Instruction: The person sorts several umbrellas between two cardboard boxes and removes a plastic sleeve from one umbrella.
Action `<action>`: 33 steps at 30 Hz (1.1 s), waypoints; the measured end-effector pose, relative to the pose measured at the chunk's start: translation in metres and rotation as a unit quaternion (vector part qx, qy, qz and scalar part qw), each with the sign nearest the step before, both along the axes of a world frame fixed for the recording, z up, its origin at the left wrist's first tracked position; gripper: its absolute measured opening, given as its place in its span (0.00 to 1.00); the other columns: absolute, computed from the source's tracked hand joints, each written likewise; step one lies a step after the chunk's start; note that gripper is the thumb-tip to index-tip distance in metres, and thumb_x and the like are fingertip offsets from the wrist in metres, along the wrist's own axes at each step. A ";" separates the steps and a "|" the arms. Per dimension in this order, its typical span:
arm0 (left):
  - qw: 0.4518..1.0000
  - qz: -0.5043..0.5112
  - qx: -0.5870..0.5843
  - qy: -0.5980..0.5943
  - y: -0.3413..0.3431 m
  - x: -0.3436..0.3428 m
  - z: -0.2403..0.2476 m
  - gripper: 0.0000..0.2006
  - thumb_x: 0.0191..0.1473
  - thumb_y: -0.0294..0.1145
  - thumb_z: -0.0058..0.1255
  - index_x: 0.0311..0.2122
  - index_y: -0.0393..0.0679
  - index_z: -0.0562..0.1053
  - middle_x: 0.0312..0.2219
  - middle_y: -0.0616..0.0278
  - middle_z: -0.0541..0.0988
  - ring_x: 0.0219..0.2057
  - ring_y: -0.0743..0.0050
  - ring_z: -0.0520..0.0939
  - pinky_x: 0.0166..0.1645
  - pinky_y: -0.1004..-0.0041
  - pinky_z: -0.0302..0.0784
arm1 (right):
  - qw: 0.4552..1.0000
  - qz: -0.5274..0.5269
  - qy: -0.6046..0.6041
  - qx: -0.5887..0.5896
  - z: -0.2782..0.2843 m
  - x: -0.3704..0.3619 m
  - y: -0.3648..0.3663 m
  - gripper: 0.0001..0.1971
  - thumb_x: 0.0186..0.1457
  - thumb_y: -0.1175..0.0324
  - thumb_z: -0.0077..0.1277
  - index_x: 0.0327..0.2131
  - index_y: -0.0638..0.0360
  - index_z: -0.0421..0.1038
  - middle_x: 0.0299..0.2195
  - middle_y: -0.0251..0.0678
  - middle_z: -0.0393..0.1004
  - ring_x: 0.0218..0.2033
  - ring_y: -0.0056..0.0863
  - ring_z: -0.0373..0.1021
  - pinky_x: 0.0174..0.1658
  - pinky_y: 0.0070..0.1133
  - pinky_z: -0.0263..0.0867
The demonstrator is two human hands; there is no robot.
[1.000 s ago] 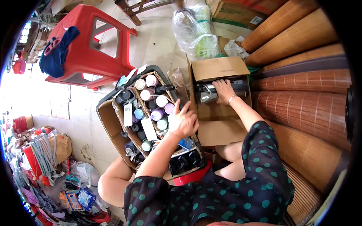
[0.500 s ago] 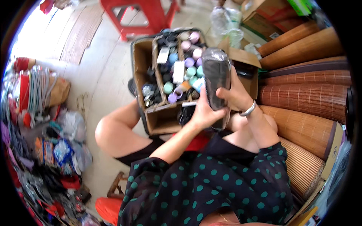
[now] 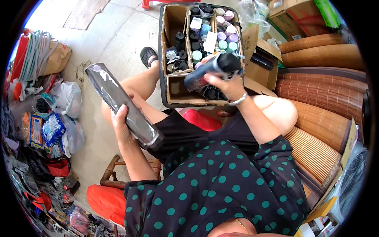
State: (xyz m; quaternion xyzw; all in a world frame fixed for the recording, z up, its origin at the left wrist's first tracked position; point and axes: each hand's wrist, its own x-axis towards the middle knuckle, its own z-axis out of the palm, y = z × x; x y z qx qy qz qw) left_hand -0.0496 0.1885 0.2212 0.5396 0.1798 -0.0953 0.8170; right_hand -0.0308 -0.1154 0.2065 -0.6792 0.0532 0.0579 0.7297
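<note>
My left hand is closed round a long dark package in shiny clear plastic, slanting over my left thigh. To the right, my right hand grips a dark blue patterned folding umbrella with a black end, tilted over the front right of a black bin. Cardboard dividers split the bin into compartments. Several upright items with round black and pastel ends fill it, and a white card lies on them. The bin's left rear compartment shows bare cardboard. The blue umbrella and my right hand hide part of the front compartment.
An open cardboard box with dark packages adjoins the bin's right side. Rolled bamboo mats line the right. Plastic bags and heaped goods cover the left side. A wooden stool stands by my left arm.
My hands were together on a dark plastic-wrapped package over the bin's right side. Now they are apart: the left has swung left with a dark package, and the right holds a blue umbrella.
</note>
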 end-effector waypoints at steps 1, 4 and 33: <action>1.000 0.002 -0.002 0.001 0.004 -0.005 -0.001 0.23 0.45 0.42 0.51 0.40 0.31 0.66 0.20 0.55 0.73 0.22 0.72 0.76 0.24 0.76 0.74 | 0.999 -0.012 -0.022 0.037 -0.015 -0.003 0.010 0.21 0.42 0.74 0.58 0.43 0.60 0.64 0.41 0.36 0.70 0.42 0.24 0.68 0.47 0.24 0.64; 0.996 -0.080 -0.035 0.005 0.003 -0.014 -0.003 0.29 0.43 0.43 0.53 0.45 0.31 0.62 0.27 0.50 0.74 0.22 0.71 0.76 0.21 0.77 0.74 | 0.985 -0.073 -0.130 -0.090 -0.052 -0.007 0.023 0.18 0.41 0.81 0.54 0.38 0.56 0.64 0.33 0.34 0.70 0.35 0.25 0.70 0.43 0.21 0.65; 0.791 -0.138 -0.465 0.373 -0.091 -0.016 -0.057 0.30 0.58 0.48 0.39 0.56 0.33 0.54 0.48 0.45 0.65 0.36 0.64 0.76 0.32 0.72 0.80 | 0.769 0.181 -0.112 -0.603 -0.114 -0.009 -0.015 0.16 0.39 0.72 0.52 0.36 0.54 0.65 0.30 0.36 0.69 0.33 0.33 0.70 0.34 0.29 0.68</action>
